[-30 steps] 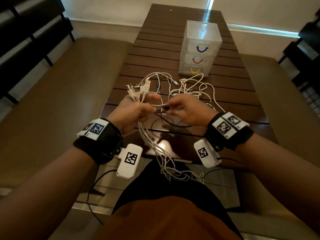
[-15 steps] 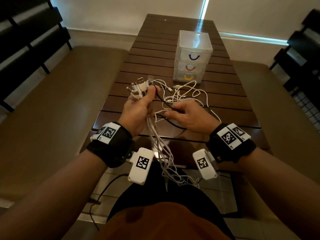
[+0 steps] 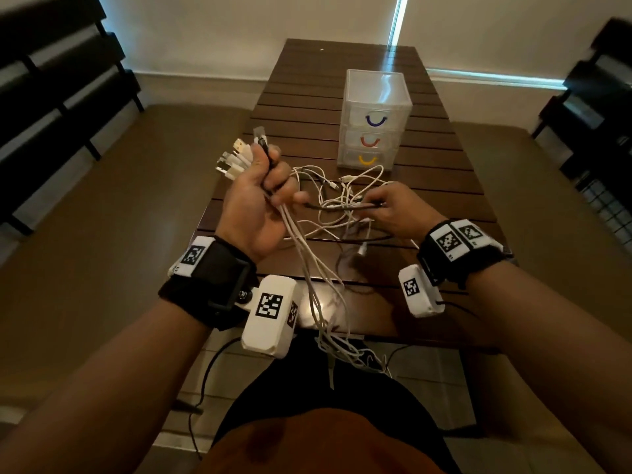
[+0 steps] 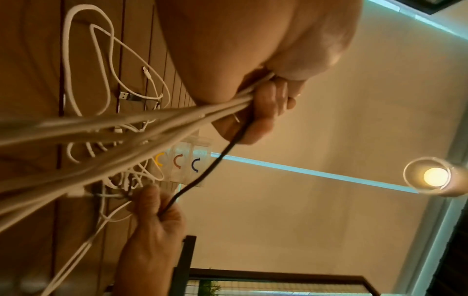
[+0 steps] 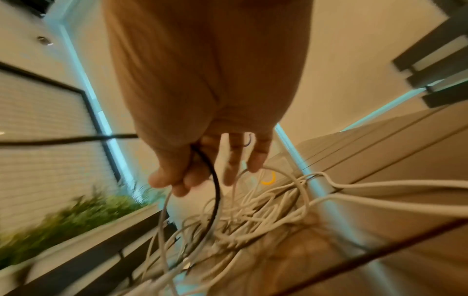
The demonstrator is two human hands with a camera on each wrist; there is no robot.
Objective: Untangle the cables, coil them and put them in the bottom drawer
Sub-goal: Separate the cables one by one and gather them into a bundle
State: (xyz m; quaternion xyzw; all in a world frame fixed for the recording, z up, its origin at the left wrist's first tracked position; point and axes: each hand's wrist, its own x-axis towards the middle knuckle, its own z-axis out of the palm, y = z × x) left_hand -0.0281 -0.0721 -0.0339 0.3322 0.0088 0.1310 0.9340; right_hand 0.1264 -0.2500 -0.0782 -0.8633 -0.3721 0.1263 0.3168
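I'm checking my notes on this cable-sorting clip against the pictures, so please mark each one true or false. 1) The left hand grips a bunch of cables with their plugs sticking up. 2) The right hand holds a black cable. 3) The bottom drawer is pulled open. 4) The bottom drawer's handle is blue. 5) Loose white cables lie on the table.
1) The left hand grips a bunch of cables, plugs sticking up: true.
2) The right hand holds the black cable: true.
3) False: all three drawers of the drawer unit are closed.
4) False: the bottom drawer has a yellow handle; blue is on the top one.
5) Loose white cables lie on the table: true.
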